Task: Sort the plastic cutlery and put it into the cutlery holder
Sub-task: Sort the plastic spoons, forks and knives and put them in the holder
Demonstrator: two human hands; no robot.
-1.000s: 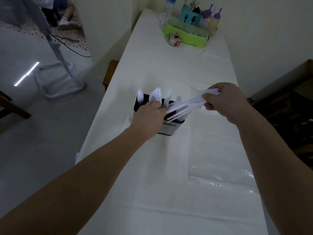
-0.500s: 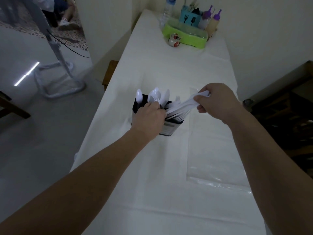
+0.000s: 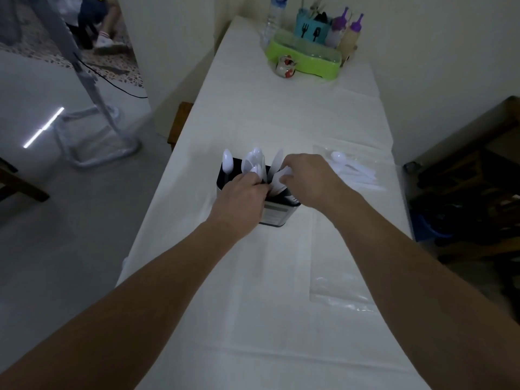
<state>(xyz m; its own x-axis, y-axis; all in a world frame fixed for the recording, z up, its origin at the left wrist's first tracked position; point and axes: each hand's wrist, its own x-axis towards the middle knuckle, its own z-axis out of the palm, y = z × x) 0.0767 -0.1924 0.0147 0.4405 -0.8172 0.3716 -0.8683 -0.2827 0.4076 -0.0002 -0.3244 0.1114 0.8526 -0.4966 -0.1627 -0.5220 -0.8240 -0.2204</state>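
Observation:
A dark square cutlery holder (image 3: 277, 213) stands in the middle of the white table, with several white plastic spoons (image 3: 227, 164) standing upright in it. My left hand (image 3: 242, 202) grips the holder's near rim, fingers among the spoon stems. My right hand (image 3: 309, 178) reaches over the holder's right half, pinching a bundle of white plastic cutlery (image 3: 281, 178) whose lower ends are down inside it. More loose white cutlery (image 3: 353, 170), with a spoon on top, lies on the table to the right of the holder.
A clear plastic bag (image 3: 342, 288) lies flat at the right. At the far end sit a green tray (image 3: 302, 61), a teal utensil caddy (image 3: 311, 28), two purple-capped squeeze bottles (image 3: 350, 35), a water bottle (image 3: 274, 15) and a small jar (image 3: 287, 66). A dark shelf (image 3: 464, 178) stands right.
My right hand has carried the cutlery bundle leftward and down, from beside the holder to over it, with the ends now inside. The left hand stays on the holder.

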